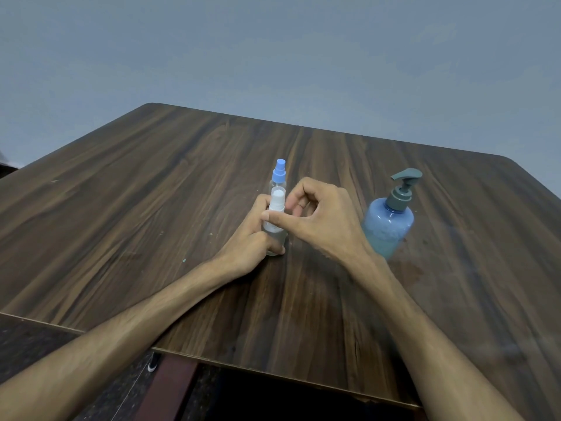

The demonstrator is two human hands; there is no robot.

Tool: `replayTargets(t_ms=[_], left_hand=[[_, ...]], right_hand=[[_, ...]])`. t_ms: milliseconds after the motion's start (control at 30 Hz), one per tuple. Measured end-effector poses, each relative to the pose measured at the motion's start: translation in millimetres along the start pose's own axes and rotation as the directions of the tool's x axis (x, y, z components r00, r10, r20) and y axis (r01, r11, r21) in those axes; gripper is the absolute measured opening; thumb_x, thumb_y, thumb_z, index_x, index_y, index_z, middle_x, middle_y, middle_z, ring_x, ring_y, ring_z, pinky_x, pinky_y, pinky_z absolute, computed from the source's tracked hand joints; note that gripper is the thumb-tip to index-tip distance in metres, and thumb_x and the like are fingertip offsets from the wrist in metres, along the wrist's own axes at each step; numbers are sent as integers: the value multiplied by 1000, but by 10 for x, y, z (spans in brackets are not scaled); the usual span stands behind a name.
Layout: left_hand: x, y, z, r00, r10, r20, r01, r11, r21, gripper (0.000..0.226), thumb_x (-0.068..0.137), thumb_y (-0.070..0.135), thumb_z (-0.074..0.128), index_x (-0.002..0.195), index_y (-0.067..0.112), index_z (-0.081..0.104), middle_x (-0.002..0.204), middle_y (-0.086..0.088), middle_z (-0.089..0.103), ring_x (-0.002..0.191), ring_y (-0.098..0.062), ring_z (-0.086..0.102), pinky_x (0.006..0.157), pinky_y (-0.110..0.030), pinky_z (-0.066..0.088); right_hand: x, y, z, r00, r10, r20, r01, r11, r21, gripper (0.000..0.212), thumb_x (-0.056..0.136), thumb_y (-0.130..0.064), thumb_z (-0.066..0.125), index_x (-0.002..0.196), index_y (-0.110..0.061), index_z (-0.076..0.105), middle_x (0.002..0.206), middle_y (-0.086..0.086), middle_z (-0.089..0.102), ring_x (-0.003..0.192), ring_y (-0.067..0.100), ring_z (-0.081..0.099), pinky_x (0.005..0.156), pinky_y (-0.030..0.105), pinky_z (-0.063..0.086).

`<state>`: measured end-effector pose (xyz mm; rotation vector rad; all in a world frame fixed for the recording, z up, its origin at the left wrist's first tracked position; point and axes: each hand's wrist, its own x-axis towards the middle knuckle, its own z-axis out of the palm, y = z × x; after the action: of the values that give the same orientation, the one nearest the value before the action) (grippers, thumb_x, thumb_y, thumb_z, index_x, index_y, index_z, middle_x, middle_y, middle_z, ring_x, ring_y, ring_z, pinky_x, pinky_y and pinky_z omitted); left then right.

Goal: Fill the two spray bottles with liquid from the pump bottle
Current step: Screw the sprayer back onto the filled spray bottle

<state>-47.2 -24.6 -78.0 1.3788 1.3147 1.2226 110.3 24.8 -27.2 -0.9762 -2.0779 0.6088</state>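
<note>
Three bottles stand on the dark wooden bench (151, 183): two small spray bottles and one pump bottle. The spray bottle with the white top (275, 220) stands upright near the middle of the bench, and the left hand (252, 238) grips its clear body with curled fingers. The right hand (315, 220) pinches its white top between thumb and forefinger, the other fingers curled in. The spray bottle with the blue top (278, 176) stands upright just behind it, untouched. The blue pump bottle (390, 220), with a grey pump head, stands to the right, near the right wrist. Both forearms reach over the near edge of the bench.
</note>
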Motion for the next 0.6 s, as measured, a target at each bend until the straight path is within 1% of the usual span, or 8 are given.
replayTargets(t_ms=[67, 100, 167, 233, 333, 400, 500, 600], left_hand=[[-1, 13, 10, 1000, -2, 11, 2, 1000, -18, 68, 60, 0, 57, 126, 3, 42, 105, -9, 57, 85, -7, 59, 62, -22, 51], [-7, 22, 7, 1000, 4, 15, -4, 1000, -25, 68, 60, -1, 58, 127, 2, 42, 105, -11, 57, 86, -6, 59, 61, -20, 51], [-12, 28, -3, 1000, 19, 19, -18, 999, -34, 72, 62, -1, 59, 132, 5, 43, 113, -19, 58, 92, -9, 61, 65, -20, 53], [-12, 30, -11, 999, 25, 22, -24, 999, -36, 72, 62, -1, 59, 133, 4, 43, 113, -17, 58, 92, -10, 61, 66, -19, 54], [-13, 29, 0, 999, 29, 29, -28, 999, -27, 69, 62, -2, 58, 129, 1, 42, 107, -9, 58, 87, -6, 61, 64, -19, 53], [-6, 18, 2, 999, 30, 33, -30, 999, -16, 66, 62, -2, 59, 126, 3, 43, 103, -4, 58, 82, 0, 61, 62, -20, 51], [10, 16, 6, 999, 20, 34, -19, 999, -28, 64, 61, -3, 57, 123, 2, 42, 100, -3, 55, 77, 3, 59, 60, -20, 49], [0, 30, 13, 999, 38, 29, -37, 999, -36, 65, 60, -2, 57, 123, -2, 41, 99, -3, 56, 76, 4, 60, 59, -17, 50]], right_hand=[[4, -3, -26, 998, -11, 68, 6, 996, 84, 35, 80, -40, 89, 109, -28, 74, 76, -10, 69, 56, 4, 54, 61, 21, 42], [9, -2, -33, 994, -45, 100, 34, 993, 115, 32, 83, -32, 85, 112, -25, 75, 78, -7, 69, 54, 7, 51, 59, 25, 42], [30, 8, -34, 986, -97, 134, 85, 992, 97, 16, 87, -24, 80, 101, -17, 78, 79, -3, 68, 55, 25, 52, 58, 36, 45], [48, 20, -36, 984, -91, 154, 79, 993, 83, 12, 89, -25, 80, 93, -14, 77, 77, -2, 69, 59, 31, 56, 59, 37, 48], [57, 25, -57, 986, -65, 154, 54, 996, 77, 17, 89, -30, 86, 92, -17, 76, 74, -5, 70, 53, 13, 52, 57, 25, 45], [37, 15, -20, 996, -39, 79, 37, 999, 30, 28, 83, -41, 91, 86, -19, 73, 69, -9, 69, 55, 4, 56, 57, 16, 42], [0, 14, 70, 1000, -14, 0, 14, 1000, -5, 36, 77, -49, 93, 87, -24, 69, 67, -11, 67, 59, 3, 59, 60, 18, 43], [27, 11, -30, 990, -50, 133, 35, 993, 113, 28, 83, -33, 88, 107, -26, 74, 75, -8, 67, 56, 4, 51, 61, 20, 41]])
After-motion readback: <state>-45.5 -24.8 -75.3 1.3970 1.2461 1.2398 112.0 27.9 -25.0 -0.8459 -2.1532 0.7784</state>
